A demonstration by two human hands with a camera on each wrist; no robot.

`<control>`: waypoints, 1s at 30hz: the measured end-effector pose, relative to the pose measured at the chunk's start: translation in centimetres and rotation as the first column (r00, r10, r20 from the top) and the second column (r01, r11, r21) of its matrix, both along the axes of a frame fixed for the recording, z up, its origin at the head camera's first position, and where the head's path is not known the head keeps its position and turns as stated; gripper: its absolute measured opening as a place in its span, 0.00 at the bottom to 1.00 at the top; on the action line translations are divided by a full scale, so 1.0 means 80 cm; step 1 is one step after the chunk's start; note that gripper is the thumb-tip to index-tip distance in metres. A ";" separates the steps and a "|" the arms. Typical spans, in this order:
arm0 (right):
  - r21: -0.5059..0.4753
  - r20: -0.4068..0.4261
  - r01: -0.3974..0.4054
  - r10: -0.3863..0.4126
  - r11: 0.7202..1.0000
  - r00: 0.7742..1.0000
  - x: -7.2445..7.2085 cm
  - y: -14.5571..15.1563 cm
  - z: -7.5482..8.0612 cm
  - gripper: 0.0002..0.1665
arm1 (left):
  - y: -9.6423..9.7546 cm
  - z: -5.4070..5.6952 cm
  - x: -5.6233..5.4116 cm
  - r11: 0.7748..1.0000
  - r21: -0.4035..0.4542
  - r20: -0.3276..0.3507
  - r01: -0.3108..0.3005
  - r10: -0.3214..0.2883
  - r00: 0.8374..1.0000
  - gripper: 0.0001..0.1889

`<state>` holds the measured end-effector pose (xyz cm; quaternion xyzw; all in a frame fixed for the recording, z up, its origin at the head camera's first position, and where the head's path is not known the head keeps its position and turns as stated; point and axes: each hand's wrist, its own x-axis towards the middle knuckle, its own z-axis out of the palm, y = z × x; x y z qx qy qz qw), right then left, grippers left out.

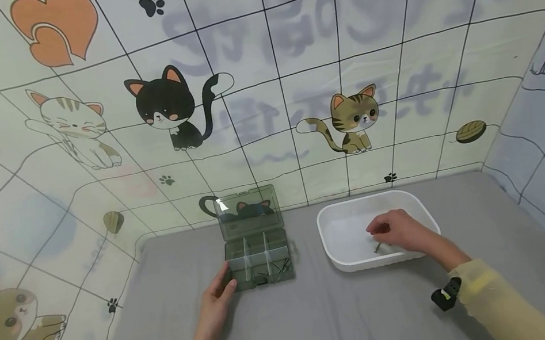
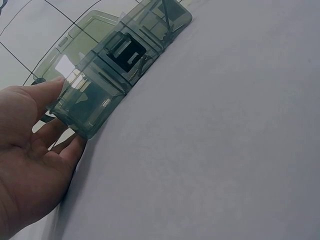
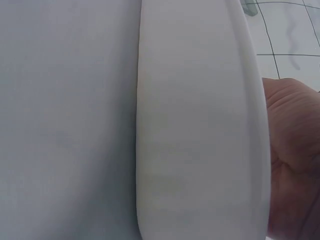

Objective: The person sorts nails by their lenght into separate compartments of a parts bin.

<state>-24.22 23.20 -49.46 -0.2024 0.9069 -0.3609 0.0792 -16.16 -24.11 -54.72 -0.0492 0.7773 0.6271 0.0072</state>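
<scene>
A translucent green compartment box stands with its lid raised at the back. Several thin metal pieces, which look like screws or nails, lie in its front right compartments. My left hand holds the box's left end, thumb at the rim and fingers along the outer side, as the left wrist view shows. My right hand is over the white tray with its fingers bent downward. Close under the fingers is a small screw-like piece. Whether the fingertips pinch anything is hidden; the tray wall blocks the right wrist view.
Grey cloth covers the table. A cat-printed sheet hangs behind and at both sides, close behind the box lid. The tray stands right of the box, with a strip of cloth between them. A dark strapped device sits on the right wrist.
</scene>
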 end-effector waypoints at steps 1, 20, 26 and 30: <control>0.007 0.001 -0.002 0.002 1.000 1.000 0.000 0.002 -0.001 0.10 | 0.000 0.000 0.000 1.000 0.000 0.001 0.000 0.000 1.000 0.29; 0.178 0.000 -0.017 0.017 0.984 1.000 -0.011 0.019 -0.011 0.08 | -0.002 -0.003 0.000 1.000 0.004 -0.007 0.002 -0.001 1.000 0.29; 0.216 0.016 -0.021 0.018 0.976 1.000 -0.013 0.018 -0.012 0.10 | -0.003 -0.003 -0.001 1.000 0.003 -0.009 0.003 -0.003 1.000 0.29; 0.215 0.007 -0.019 0.018 0.976 1.000 -0.012 0.017 -0.012 0.09 | -0.002 -0.003 -0.001 1.000 0.007 -0.002 0.004 -0.004 1.000 0.29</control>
